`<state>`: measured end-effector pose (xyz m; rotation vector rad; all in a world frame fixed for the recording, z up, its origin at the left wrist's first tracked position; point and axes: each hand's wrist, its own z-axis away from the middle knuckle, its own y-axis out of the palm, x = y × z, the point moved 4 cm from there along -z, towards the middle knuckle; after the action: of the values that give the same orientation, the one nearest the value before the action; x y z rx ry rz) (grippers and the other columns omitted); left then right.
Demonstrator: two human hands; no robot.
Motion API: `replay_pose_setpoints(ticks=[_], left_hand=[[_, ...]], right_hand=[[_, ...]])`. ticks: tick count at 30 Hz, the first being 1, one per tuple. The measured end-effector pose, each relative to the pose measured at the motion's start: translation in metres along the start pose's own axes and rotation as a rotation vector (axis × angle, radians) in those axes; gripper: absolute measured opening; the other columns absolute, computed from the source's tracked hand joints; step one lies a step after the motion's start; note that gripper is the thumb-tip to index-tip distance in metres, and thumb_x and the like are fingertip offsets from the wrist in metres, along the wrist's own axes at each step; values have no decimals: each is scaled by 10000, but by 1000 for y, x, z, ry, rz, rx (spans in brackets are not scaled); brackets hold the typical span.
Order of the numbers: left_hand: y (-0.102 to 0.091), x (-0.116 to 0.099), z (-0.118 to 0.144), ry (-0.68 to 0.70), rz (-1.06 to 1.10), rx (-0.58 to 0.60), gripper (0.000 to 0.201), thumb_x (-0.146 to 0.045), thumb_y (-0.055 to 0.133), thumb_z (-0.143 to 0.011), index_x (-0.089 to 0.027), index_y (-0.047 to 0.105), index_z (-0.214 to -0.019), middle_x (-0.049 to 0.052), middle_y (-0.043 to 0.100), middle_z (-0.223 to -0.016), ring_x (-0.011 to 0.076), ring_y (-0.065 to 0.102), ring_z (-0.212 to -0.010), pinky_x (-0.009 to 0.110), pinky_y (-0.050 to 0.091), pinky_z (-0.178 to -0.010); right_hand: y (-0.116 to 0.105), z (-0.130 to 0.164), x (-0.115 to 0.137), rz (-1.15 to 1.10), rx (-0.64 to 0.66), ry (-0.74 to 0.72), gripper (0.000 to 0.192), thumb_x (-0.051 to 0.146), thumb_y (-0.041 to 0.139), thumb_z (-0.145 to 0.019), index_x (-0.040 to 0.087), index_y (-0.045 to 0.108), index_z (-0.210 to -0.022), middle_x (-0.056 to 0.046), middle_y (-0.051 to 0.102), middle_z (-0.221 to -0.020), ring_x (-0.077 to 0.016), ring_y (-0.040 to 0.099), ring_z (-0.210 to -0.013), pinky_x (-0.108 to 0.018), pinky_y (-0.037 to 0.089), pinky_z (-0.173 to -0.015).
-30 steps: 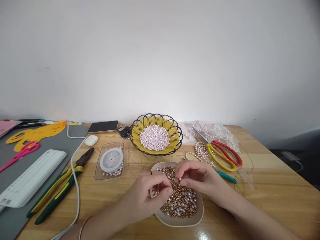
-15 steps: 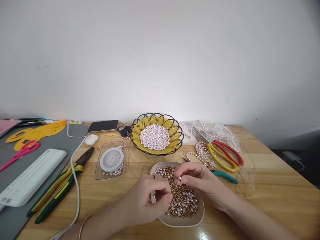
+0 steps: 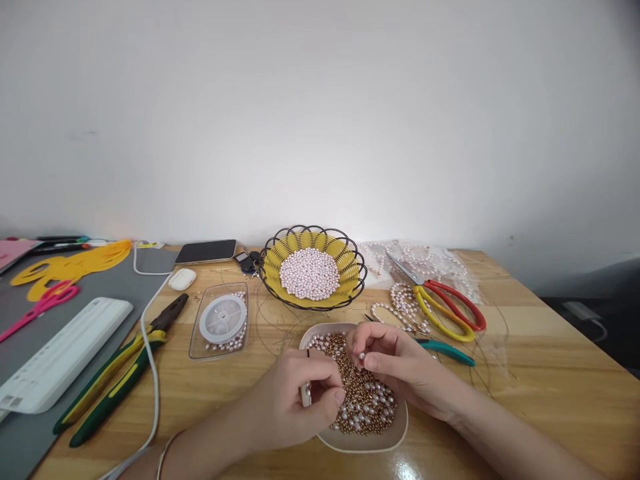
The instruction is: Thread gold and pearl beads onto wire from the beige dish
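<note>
A pale bowl (image 3: 395, 440) in front of me holds small bronze beads (image 3: 357, 383) and larger pearl beads (image 3: 369, 407). My right hand (image 3: 395, 363) is over the bowl's right side, pinching one pearl bead (image 3: 361, 357) between thumb and fingers. Over the left side, my left hand (image 3: 305, 397) has thumb and forefinger pressed together. What lies in that pinch is too small or hidden to make out. A silvery piece (image 3: 306, 393) shows by its curled fingers, and a short dark tip sticks up above them.
Behind the bowl stands a yellow basket (image 3: 350, 283) of pink pearls. Left are a clear box (image 3: 193, 347) with a spool (image 3: 223, 319), green-yellow pliers (image 3: 125, 373) and a white cable (image 3: 153, 360). Right lie red-yellow scissors (image 3: 445, 310), teal-handled pliers (image 3: 447, 350) and bead strands (image 3: 405, 303).
My right hand has shifted slightly right with the pearl bead, and its fingers have tilted a little. My left hand stays almost in place.
</note>
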<state>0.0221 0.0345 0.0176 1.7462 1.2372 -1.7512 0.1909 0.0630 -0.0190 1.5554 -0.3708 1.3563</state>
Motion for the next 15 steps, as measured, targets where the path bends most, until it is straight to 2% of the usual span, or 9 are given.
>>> replay_pose_setpoints(ticks=[8,15], left_hand=[[1,1,0,14,-14,15,212,-152,539,-837,-199,450,-650,-38,464,-620,116,457,-583,232,357,-587],[3,-1,-1,31,-39,32,203,-149,531,-821,-206,441,-648,-40,470,-607,120,441,-587,240,365,-602]], right_hand=[[-2,0,-4,-15,24,-25,309,360,932,-709,198,673,-754,49,589,-697,-105,485,-642,-237,360,-617],[1,-1,-2,29,52,-40,316,366,931,-708,198,669,-762,46,594,-710,-106,487,-638,-231,369,-603]])
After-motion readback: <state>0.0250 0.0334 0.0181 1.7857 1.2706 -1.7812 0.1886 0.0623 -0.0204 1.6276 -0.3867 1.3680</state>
